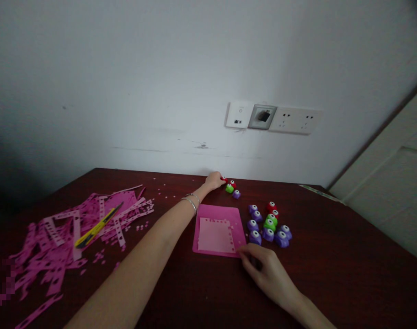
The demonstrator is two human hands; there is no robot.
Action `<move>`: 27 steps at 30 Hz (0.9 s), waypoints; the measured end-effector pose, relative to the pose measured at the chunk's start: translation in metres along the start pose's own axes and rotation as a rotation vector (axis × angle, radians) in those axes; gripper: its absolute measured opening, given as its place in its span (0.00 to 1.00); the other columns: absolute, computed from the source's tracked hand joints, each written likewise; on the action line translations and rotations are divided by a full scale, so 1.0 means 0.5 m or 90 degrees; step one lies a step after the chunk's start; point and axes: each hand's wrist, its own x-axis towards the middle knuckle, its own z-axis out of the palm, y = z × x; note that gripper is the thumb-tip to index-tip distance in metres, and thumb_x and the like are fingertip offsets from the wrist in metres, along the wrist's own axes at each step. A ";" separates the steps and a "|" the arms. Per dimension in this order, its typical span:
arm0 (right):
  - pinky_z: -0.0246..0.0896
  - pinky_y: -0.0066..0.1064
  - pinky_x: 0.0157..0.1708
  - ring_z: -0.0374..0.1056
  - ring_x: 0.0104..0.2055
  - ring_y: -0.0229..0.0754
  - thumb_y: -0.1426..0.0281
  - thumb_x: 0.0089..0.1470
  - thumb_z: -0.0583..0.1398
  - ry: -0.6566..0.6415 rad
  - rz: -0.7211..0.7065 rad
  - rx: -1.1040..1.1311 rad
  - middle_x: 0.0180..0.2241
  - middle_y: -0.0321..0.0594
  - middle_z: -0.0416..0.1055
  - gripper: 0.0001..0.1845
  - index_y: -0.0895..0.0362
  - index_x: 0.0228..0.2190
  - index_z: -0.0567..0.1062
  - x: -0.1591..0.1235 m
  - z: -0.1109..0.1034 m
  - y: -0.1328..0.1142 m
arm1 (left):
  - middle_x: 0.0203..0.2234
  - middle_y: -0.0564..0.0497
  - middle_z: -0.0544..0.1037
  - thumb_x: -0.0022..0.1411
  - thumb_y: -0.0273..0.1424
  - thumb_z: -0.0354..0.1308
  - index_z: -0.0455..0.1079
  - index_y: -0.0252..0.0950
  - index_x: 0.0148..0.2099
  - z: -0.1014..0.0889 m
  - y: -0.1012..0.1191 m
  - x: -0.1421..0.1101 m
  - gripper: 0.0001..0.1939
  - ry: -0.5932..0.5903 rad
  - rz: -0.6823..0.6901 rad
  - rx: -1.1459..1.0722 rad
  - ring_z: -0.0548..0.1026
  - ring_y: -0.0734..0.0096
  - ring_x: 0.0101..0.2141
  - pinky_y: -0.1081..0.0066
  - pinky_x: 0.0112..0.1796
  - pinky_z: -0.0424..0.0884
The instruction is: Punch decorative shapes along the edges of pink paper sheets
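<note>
My left hand [213,179] reaches to the back of the table, its fingers closed around a small red craft punch [224,179]. Beside it stand another red punch [232,184], a green punch [229,188] and a purple punch [236,194]. At the front right corner of a bright pink sheet [220,211], my right hand [266,269] pinches the edge between thumb and fingers. A paler pink paper [213,237] with holes punched along its top and right edges lies on that sheet. Small punched-out bits rest near its holes.
Several purple, green and red punches [270,223] stand right of the sheet. Pink punched strips [64,233] pile up at the left, with a yellow utility knife [98,226] on top. Wall sockets [296,120] sit above the table [332,256]; a narrow strip [321,193] lies at back right.
</note>
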 end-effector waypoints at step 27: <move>0.58 0.28 0.26 0.64 0.25 0.38 0.72 0.53 0.52 0.023 0.006 -0.011 0.26 0.37 0.72 0.11 0.58 0.32 0.75 0.001 -0.002 -0.007 | 0.28 0.52 0.70 0.50 0.37 0.58 0.71 0.34 0.35 -0.252 0.038 -0.378 0.13 -0.155 0.275 -0.079 0.66 0.76 0.29 0.75 0.31 0.60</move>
